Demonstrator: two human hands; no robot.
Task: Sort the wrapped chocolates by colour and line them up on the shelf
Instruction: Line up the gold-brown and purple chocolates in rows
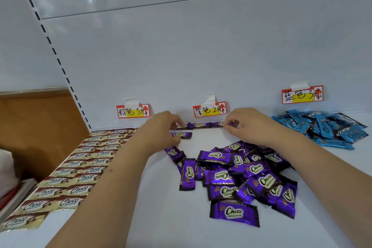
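Shelf (161, 227), left to right. Brown chocolates (80, 169): flat glossy wrappers, already in two ordered columns. Left hand (161, 129): fingers curled down onto the left end of the purple back row (199, 125), whose long axes run sideways along the back wall. Second-row purple piece (181, 134) lies just beside its thumb. Right hand (245, 125) pinches the row's right-end piece. Purple pile (241, 177), crinkled foil, lies nearer both wrists. Blue pile (322, 127) remains unsorted.

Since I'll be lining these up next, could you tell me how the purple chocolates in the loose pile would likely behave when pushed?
The purple chocolates look small and flat, so probably light, sliding rather than rolling. Their glossy foil on the smooth white shelf suggests they skid easily. They overlap loosely, so one push would likely shift several.
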